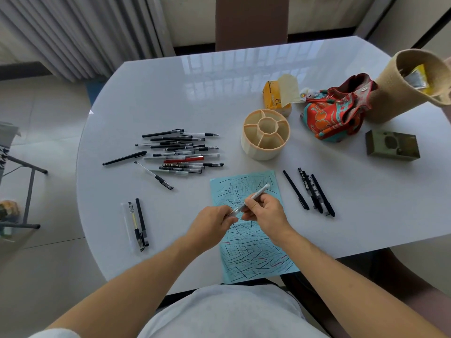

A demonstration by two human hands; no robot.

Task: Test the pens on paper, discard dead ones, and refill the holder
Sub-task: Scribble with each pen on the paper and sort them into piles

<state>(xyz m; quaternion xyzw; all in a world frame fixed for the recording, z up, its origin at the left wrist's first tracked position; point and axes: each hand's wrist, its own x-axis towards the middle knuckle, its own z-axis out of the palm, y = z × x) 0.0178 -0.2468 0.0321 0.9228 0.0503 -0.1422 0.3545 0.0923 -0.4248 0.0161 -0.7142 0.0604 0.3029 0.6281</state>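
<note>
The right hand [264,212] curls its fingers around the middle of a white pen [253,196]. The left hand [212,222] pinches the pen's near end, above the blue paper [253,252]

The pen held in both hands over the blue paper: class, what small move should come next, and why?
Probably pull the cap off. The left hand pinches one end of the pen while the right hand grips its barrel, above the scribbled paper. It looks not yet tested, and the holder stands unfilled.
</note>
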